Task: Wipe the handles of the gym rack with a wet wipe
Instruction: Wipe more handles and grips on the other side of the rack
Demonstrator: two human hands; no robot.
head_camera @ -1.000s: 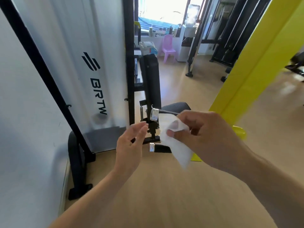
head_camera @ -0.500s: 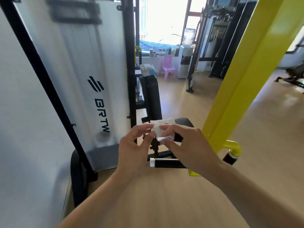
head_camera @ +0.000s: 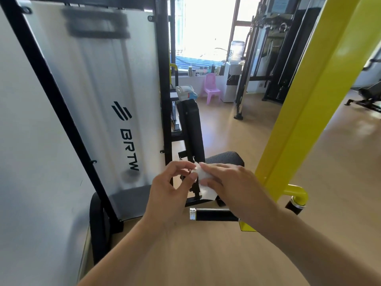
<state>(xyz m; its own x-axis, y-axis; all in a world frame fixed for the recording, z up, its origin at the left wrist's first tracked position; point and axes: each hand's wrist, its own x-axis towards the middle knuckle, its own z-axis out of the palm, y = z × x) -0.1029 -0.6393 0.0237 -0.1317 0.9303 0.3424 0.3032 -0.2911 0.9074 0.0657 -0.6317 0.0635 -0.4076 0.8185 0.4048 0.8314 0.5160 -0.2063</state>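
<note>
A white wet wipe (head_camera: 205,182) is bunched in front of me, above the gym machine's seat. My right hand (head_camera: 233,186) grips it from the right, and my left hand (head_camera: 171,190) pinches its upper left corner between thumb and forefinger. Just below my hands a black handle (head_camera: 214,214) with a silver end cap lies horizontal. A second black handle (head_camera: 294,206) with a silver ring hangs from a yellow curved tube at the right. Both hands are above the handles and touch neither.
A yellow machine arm (head_camera: 305,112) slants up on the right. A white shroud panel (head_camera: 107,96) in a black frame stands at the left. The black seat (head_camera: 226,157) and back pad (head_camera: 191,129) lie ahead. Wooden floor, a pink chair (head_camera: 210,87) and other racks are farther back.
The wipe hung loose from my right hand a second ago; now both hands hold it bunched together. The view has tilted up, so the handles appear lower.
</note>
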